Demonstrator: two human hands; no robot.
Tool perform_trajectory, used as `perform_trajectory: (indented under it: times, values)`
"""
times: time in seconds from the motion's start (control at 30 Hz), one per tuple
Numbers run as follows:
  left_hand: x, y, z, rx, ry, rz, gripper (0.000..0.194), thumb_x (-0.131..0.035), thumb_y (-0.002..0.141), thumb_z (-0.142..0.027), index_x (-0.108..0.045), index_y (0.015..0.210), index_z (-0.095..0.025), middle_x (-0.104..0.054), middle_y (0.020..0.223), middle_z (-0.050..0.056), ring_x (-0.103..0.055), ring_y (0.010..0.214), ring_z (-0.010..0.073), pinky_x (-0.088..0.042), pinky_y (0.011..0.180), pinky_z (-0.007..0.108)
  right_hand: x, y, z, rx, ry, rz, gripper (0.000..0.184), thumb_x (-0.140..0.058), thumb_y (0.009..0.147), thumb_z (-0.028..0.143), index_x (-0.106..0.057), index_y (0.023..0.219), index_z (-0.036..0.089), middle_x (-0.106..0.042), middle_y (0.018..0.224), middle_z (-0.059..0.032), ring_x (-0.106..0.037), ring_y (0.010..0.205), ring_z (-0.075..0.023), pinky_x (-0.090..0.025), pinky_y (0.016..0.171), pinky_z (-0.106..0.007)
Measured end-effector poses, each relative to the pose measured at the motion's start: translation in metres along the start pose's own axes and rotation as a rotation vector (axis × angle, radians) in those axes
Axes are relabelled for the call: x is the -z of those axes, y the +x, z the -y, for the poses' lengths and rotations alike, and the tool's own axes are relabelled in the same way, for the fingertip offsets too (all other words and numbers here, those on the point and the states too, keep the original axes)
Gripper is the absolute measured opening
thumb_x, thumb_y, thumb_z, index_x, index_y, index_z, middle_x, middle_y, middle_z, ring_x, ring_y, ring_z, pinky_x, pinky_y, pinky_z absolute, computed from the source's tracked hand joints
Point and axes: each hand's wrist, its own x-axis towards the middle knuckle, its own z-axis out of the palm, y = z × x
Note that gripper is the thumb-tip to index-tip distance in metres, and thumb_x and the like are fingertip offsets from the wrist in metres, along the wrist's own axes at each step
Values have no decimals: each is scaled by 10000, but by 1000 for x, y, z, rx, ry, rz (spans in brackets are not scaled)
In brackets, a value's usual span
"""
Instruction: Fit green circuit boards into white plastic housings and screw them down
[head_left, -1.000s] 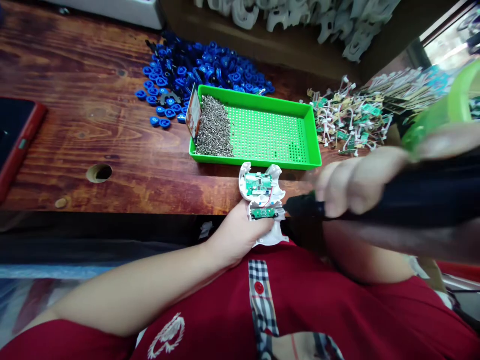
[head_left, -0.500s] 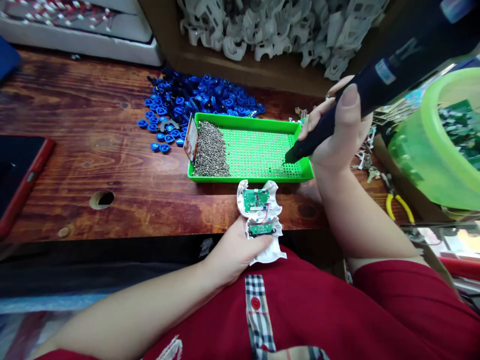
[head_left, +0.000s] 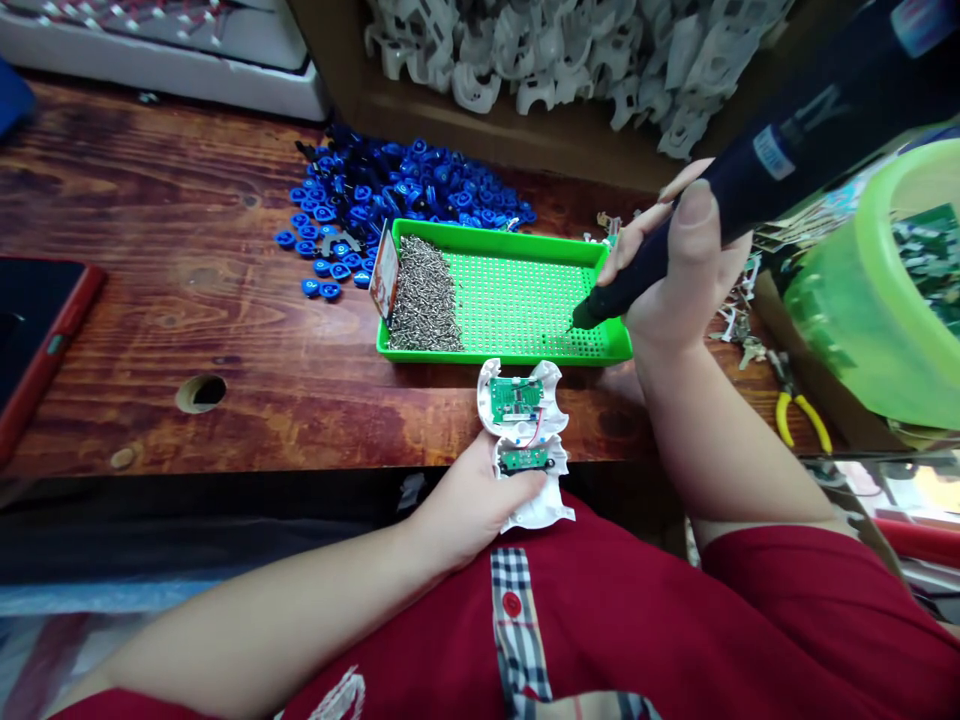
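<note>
My left hand (head_left: 480, 490) grips an opened white plastic housing (head_left: 536, 510) at the table's front edge, thumb across its lower half. Green circuit boards (head_left: 517, 398) sit in both halves, joined by thin wires. My right hand (head_left: 686, 260) is wrapped round a black electric screwdriver (head_left: 652, 250), tilted so its tip points down over the right part of a green perforated tray (head_left: 502, 358). Small metal screws (head_left: 424, 300) are heaped at the tray's left end. Whether the bit touches a screw is too small to tell.
Blue plastic parts (head_left: 420, 185) lie heaped behind the tray. A box of white shells (head_left: 517, 60) stands at the back. To the right are yellow-handled pliers (head_left: 802, 420) and a green bucket (head_left: 840, 320) with circuit boards. A red-edged device (head_left: 45, 340) lies left, near a table hole (head_left: 201, 394).
The view has shifted slightly. Both hands keep their grips, and the screwdriver tip stays over the right part of the tray.
</note>
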Motion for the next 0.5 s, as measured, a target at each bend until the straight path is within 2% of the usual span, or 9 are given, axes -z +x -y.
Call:
perform_trajectory:
  times: [0.17, 0.3, 0.37, 0.43, 0.5]
  values:
    - [0, 0, 0, -2, 16, 3, 497, -652, 699, -111, -551, 1181, -182, -666, 1035, 53, -613, 832, 148, -449, 734, 254, -3, 3, 10, -9, -14, -89, 256, -556, 802, 468, -487, 840, 224, -421, 522, 67, -447, 371, -83, -272, 325, -218]
    - [0, 0, -1, -6, 23, 3, 523, -664, 679, -112, -550, 1185, -176, -674, 971, 46, -605, 816, 158, -443, 742, 270, -17, 6, 43, 54, -5, -179, 189, -458, 834, 404, -456, 781, 222, -388, 462, 68, -394, 342, -97, -285, 333, -252]
    - [0, 0, -2, -1, 33, 20, 545, -665, 671, -110, -547, 1199, -184, -677, 910, 29, -599, 776, 153, -437, 731, 271, -29, 1, 63, -10, 24, -125, 291, -434, 839, 517, -436, 763, 235, -374, 431, 66, -387, 336, -123, -310, 337, -285]
    - [0, 1, -2, 10, 45, 21, 561, -663, 665, -108, -546, 1208, -183, -671, 838, 12, -585, 721, 144, -429, 708, 268, -41, -9, 81, -134, 62, -36, 453, -364, 807, 694, -422, 756, 248, -390, 419, 56, -416, 345, -149, -319, 341, -312]
    - [0, 1, -3, 12, 43, 5, 571, -665, 649, -102, -547, 1203, -174, -660, 798, 2, -572, 698, 139, -421, 694, 262, -52, -19, 91, -203, 97, 5, 516, -304, 793, 752, -431, 744, 254, -409, 428, 44, -439, 365, -159, -342, 363, -332]
